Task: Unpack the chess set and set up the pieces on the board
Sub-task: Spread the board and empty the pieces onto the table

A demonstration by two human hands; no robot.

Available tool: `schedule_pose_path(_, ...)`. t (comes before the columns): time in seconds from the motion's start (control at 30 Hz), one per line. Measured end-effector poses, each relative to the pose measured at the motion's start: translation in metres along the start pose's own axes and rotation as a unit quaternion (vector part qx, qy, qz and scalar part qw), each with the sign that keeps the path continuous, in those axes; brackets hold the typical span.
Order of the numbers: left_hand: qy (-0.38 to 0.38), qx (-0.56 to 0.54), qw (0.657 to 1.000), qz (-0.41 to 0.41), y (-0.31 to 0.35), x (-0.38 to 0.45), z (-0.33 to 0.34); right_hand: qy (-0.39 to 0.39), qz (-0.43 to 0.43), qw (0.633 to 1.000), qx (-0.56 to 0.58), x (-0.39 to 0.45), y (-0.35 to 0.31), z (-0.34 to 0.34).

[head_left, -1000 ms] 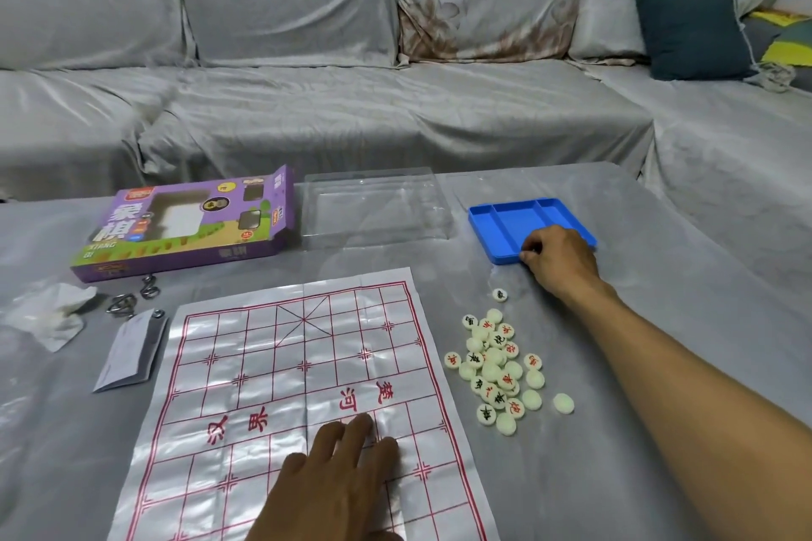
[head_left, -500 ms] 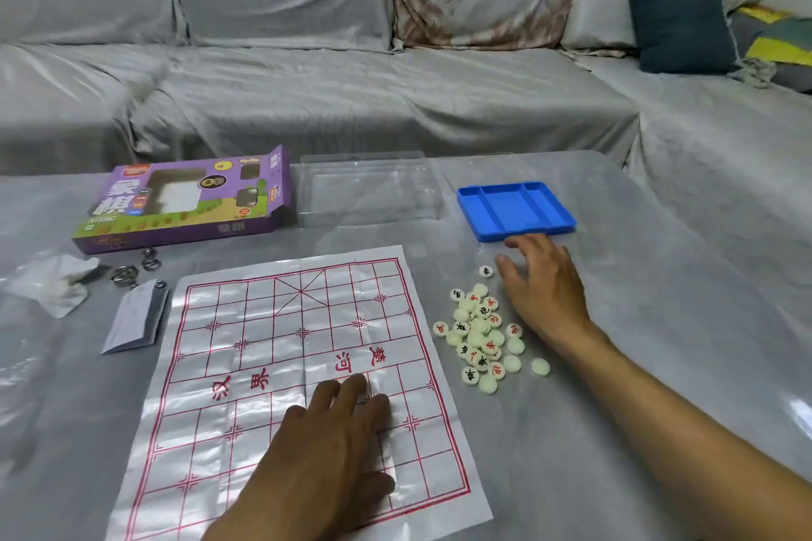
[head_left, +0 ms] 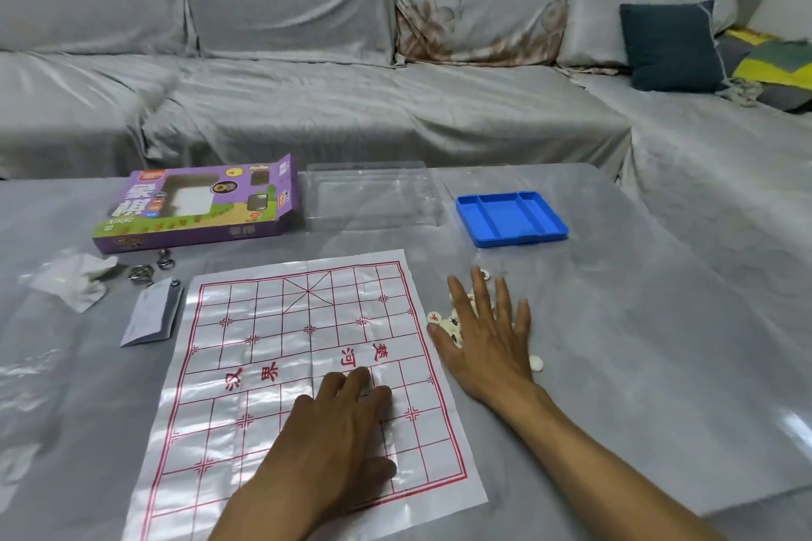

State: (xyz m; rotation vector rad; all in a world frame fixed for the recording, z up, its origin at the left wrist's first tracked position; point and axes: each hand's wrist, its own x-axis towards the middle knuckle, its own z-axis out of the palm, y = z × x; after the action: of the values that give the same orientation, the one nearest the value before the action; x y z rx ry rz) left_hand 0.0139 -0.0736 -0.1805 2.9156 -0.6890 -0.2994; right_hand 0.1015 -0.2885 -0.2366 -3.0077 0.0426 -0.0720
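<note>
Board sheet [head_left: 281, 347]: glossy creased plastic film. Pieces [head_left: 448, 323], under right hand [head_left: 487, 347]: smooth pale plastic. Tray [head_left: 512, 219] beyond: matt blue plastic. Box [head_left: 197, 206]: printed card. Table cover [head_left: 637, 321]: shiny clear plastic.

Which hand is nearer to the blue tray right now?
Right. The right hand lies flat over the pile of pieces, just short of the blue tray; the left hand rests on the board, farther back.

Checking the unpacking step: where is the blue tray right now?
In the head view the blue tray sits empty on the table's far right, right of the clear plastic lid, beyond the right hand spread over the chess pieces.
</note>
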Motion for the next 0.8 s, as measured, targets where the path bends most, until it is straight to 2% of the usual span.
schedule_pose_path(0.1, 0.024, -0.002, 1.0, 0.006, -0.001, 0.005, 0.001, -0.01, 0.011, 1.0, -0.012, 0.025, -0.003, 0.0)
schedule_pose_path(0.27, 0.007, -0.007, 1.0, 0.003, -0.008, 0.008, 0.009, -0.004, 0.083, 0.997, 0.004, 0.053, 0.014, -0.002)
schedule_pose_path(0.33, -0.029, -0.025, 0.999, 0.009, -0.009, 0.008, 0.007, 0.012, 0.102, 0.995, 0.005, 0.058, 0.026, -0.004)
schedule_pose_path(0.4, -0.011, -0.003, 1.0, 0.013, -0.009, 0.008, 0.005, 0.012, 0.116, 0.993, 0.0, 0.057, 0.037, -0.006)
schedule_pose_path(0.53, -0.024, -0.003, 1.0, 0.004, -0.008, 0.007, 0.002, -0.005, 0.157, 0.987, -0.025, 0.049, 0.051, -0.013)
schedule_pose_path(0.6, -0.034, -0.012, 0.999, -0.008, -0.005, 0.005, 0.0, 0.012, 0.097, 0.995, -0.038, 0.046, 0.046, -0.017)
schedule_pose_path(0.67, -0.041, -0.012, 0.999, -0.015, -0.002, 0.003, -0.002, 0.012, -0.042, 0.999, -0.022, 0.043, 0.028, -0.018)
schedule_pose_path(0.73, -0.054, -0.008, 0.998, -0.016, 0.002, 0.003, -0.007, -0.022, -0.148, 0.988, -0.026, 0.039, 0.01, -0.015)
schedule_pose_path(0.8, -0.051, -0.01, 0.999, -0.012, 0.002, 0.002, -0.007, -0.036, -0.166, 0.984, -0.048, 0.039, 0.005, -0.013)
